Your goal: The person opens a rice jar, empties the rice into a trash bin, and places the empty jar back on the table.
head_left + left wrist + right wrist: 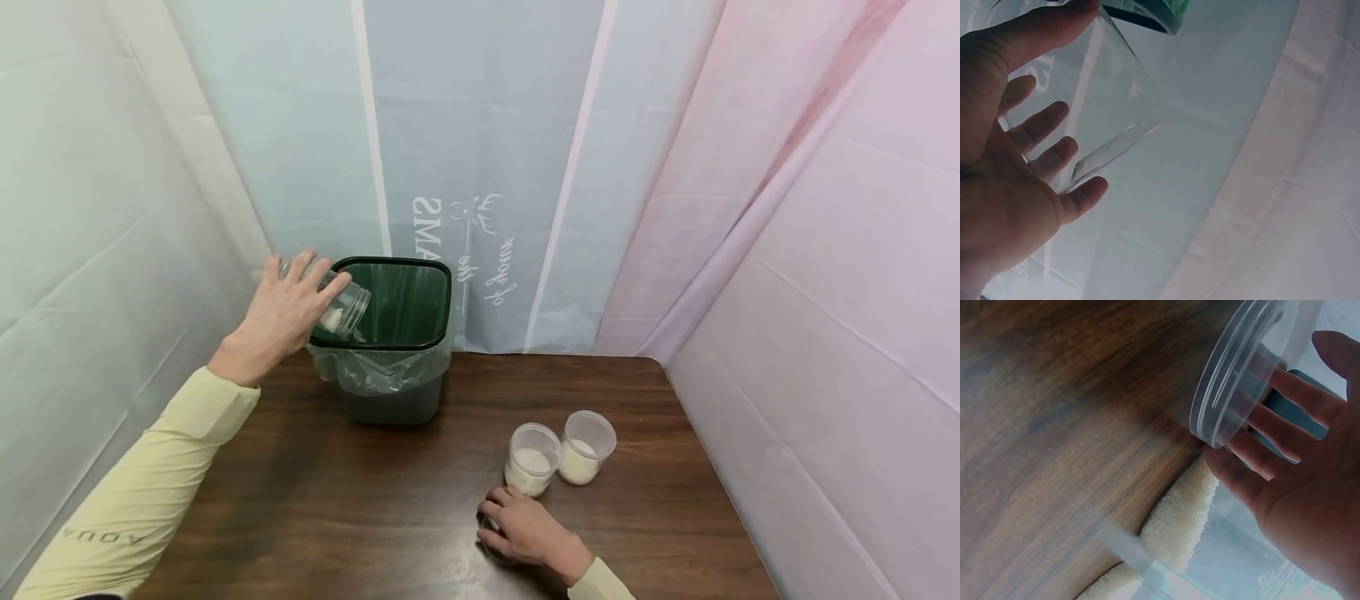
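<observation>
In the head view, my left hand (281,312) grips a clear plastic jar (352,307) tipped over the mouth of a dark bin (393,400). White rice (332,318) lies inside the tilted jar near its mouth. Thumb and fingers wrap the jar's (1129,69) sides in the left wrist view. My right hand (528,529) is low at the table, its fingers and thumb around a clear round lid (1229,375); whether it is one lid or a stack I cannot tell. Just beyond the fingers stands a clear jar (534,454) partly filled with rice.
A second jar of rice (588,446) stands right beside the first. The bin has a clear plastic liner (382,371) folded over its black rim. Fabric curtains (480,125) enclose the brown wooden table (390,517) at the back and both sides.
</observation>
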`<control>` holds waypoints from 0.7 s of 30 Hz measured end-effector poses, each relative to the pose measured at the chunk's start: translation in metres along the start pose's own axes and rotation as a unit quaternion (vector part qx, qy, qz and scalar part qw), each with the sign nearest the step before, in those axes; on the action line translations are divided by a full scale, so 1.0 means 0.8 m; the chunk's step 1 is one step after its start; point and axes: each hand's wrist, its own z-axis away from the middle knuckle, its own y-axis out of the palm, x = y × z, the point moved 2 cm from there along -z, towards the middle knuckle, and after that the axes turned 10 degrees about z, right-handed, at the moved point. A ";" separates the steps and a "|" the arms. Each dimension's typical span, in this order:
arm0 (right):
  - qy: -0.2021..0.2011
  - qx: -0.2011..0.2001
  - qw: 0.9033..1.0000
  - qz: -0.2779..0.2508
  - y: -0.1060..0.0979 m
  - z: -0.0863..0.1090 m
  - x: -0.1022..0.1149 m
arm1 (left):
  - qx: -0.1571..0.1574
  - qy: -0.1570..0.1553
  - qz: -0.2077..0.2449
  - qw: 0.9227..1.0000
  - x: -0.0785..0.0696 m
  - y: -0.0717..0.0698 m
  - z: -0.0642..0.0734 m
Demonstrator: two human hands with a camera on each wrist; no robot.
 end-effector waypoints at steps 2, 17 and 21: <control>-0.002 -0.003 1.000 0.003 0.000 0.000 0.000 | 0.010 -0.002 -0.007 1.000 -0.002 0.001 0.001; -0.005 -0.004 1.000 0.008 0.006 0.007 0.000 | -0.039 0.077 -0.145 0.986 -0.036 0.005 -0.012; -0.010 0.000 1.000 0.011 0.009 0.007 -0.001 | -0.022 0.076 -0.167 0.983 -0.042 0.006 -0.018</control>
